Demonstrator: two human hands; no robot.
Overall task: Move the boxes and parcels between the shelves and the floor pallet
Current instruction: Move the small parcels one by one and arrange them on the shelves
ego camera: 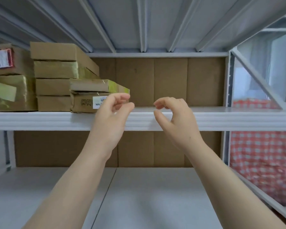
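Note:
Flat brown cardboard boxes are stacked on the left of the upper white shelf (221, 118). The nearest stack is two taped boxes: the upper one (92, 85) lies on a lower box with a white label (84, 103). Behind them stands a taller stack of several boxes (56, 75), and two larger parcels (10, 83) sit at the far left. My left hand (111, 119) hovers in front of the labelled box's right end with loosely curled fingers and holds nothing. My right hand (175, 119) hangs in front of the shelf edge, also loosely curled and holding nothing.
Brown cardboard panels (170, 81) line the back of the rack. The lower shelf (139, 195) lies under my forearms. A grey upright and a diagonal brace (254, 78) close the right side, with a red checked cloth (262, 154) beyond them.

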